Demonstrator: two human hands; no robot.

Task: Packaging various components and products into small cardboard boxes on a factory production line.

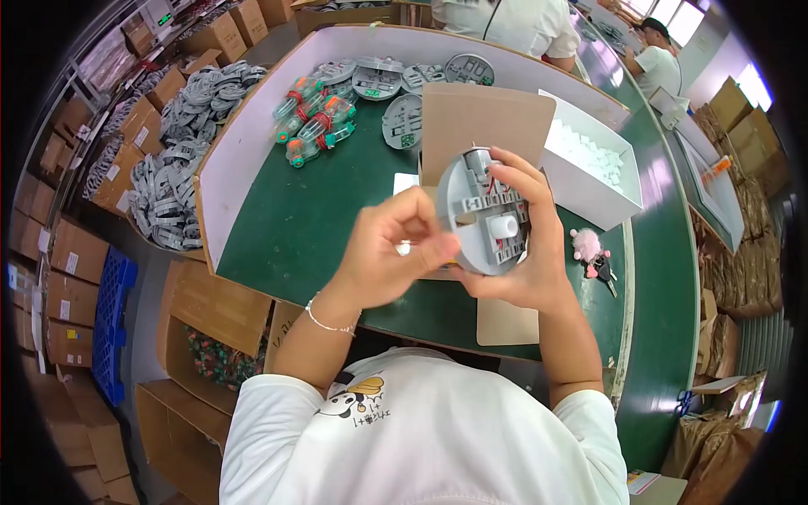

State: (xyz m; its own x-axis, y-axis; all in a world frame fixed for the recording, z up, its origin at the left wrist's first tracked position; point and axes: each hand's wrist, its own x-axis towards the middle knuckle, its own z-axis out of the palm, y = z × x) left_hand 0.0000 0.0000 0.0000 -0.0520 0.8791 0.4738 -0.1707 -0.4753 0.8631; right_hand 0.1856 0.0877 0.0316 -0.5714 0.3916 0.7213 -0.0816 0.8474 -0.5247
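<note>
My right hand (543,244) grips a round grey plastic housing (471,231) by its rim, above the table's near edge. The housing is tilted, with its inner side showing a small motor, red wires, grey ribs and a white round knob. Beside its left rim, my left hand (391,248) is closed, thumb and fingertips together. A small white bit (404,248) shows among those fingers, too small to name. Behind the housing stands an open cardboard box (480,109), its brown flap raised; the housing and my hands hide most of it.
Several grey housings (379,80) and clear-and-green parts with orange ends (316,126) lie at the back left. A white box of small white pieces (589,156) stands right, near keys with a pink pompom (589,246). Low walls (244,160) edge the green table (278,227).
</note>
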